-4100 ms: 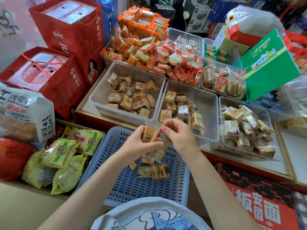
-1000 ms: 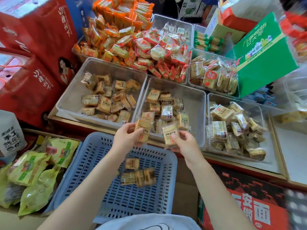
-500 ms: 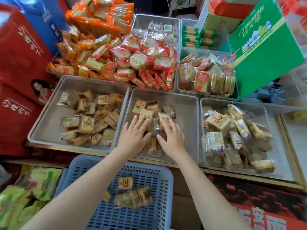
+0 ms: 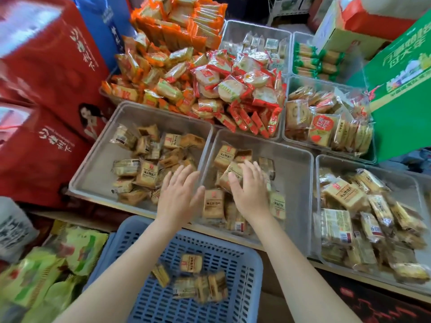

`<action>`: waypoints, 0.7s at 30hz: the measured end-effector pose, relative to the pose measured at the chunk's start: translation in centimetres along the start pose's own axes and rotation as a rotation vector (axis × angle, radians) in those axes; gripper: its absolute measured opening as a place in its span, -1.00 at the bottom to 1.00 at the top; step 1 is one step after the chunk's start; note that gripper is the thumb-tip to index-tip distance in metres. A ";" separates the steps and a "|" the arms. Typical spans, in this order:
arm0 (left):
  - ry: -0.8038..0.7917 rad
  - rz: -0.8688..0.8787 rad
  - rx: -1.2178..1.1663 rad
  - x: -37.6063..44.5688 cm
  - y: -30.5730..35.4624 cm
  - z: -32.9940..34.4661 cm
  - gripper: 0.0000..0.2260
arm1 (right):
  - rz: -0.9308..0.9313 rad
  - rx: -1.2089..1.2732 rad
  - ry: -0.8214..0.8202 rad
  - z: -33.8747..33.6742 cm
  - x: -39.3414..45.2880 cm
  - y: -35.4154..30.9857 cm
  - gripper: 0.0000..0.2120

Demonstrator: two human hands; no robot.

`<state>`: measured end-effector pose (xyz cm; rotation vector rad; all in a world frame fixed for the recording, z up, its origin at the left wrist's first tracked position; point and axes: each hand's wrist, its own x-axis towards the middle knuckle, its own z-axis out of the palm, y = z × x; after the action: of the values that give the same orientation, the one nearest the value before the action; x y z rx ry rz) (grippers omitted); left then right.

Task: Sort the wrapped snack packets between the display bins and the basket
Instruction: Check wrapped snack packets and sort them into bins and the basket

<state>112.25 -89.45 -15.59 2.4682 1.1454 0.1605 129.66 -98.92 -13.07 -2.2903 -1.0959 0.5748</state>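
Three clear display bins hold brown wrapped snack packets: a left bin, a middle bin and a right bin. My left hand hovers with straight, spread fingers over the wall between the left and middle bins, holding nothing. My right hand lies flat, fingers straight, on the packets in the middle bin. Below, a blue slotted basket holds several of the same packets.
Behind the bins lie heaps of orange packets and red-white packets, plus a bin of round biscuits. Red gift boxes stand left, a green carton right, green snack bags lower left.
Both hands lifted packets from the basket into the middle bin and let them go. Since half a second ago my left hand has drifted left toward the bin wall.
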 end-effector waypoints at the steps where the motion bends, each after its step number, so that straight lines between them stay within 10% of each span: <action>1: 0.050 -0.074 0.000 -1.0 -2.2 -0.6 -0.35 | -0.045 0.063 -0.024 0.8 0.3 -1.5 -0.51; 8: 0.154 -0.362 0.088 -4.4 -13.8 -4.2 -0.17 | -0.130 -0.022 -0.261 8.8 3.6 -11.5 -0.54; 14: 0.195 -0.489 0.003 -4.5 -18.6 -5.9 0.04 | -0.230 -0.422 0.021 13.6 5.5 -15.1 -0.64; 21: 0.188 -0.459 -0.110 -4.7 -19.8 -5.4 0.23 | -0.025 -0.146 -0.569 18.6 8.4 -17.1 -0.24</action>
<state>93.77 -79.84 -18.60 2.0648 1.6985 0.3137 113.90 -77.95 -17.91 -2.2884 -1.4599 1.2221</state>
